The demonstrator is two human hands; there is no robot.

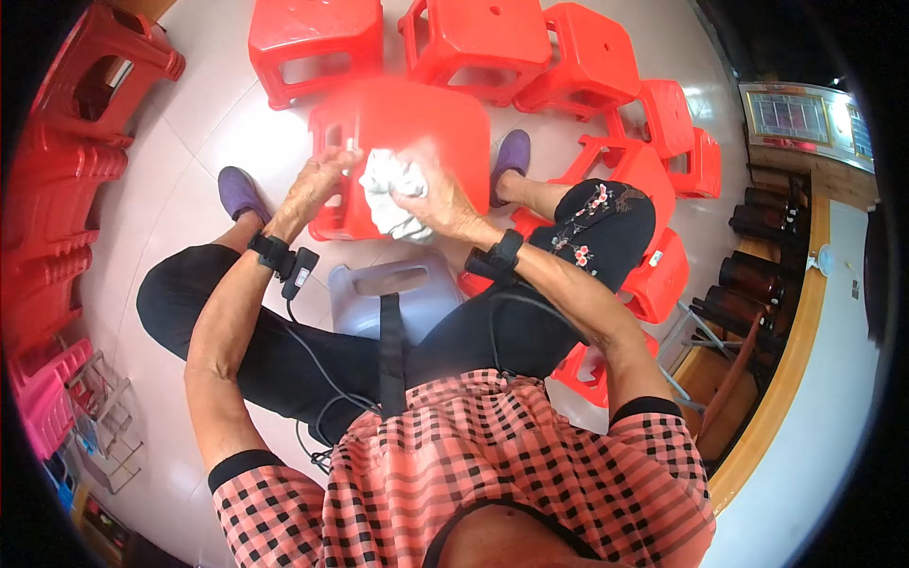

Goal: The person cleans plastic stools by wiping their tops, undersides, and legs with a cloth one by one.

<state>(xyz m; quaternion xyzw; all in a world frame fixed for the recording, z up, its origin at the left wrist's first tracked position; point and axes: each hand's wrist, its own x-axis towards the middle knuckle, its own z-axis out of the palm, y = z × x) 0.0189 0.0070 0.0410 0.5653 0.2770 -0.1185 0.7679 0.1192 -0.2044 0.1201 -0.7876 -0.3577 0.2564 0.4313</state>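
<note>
A red plastic stool [454,123] is in front of me between my feet, partly smeared by motion. My left hand [324,180] has its fingers bent round the left edge of this stool, next to the opening in its side. In my right hand [443,201] is a crumpled white cloth [396,194], bunched up against the stool. The right fingers are blurred and partly hidden by the cloth. Black straps with small devices and cables circle both my wrists.
More red stools [317,43] stand in a curve ahead and to the right. Stacked red stools [57,199] line the left side. Beneath me is a pale grey-blue stool [365,303]. A folding metal frame [104,421] stands at lower left, on the tiled floor.
</note>
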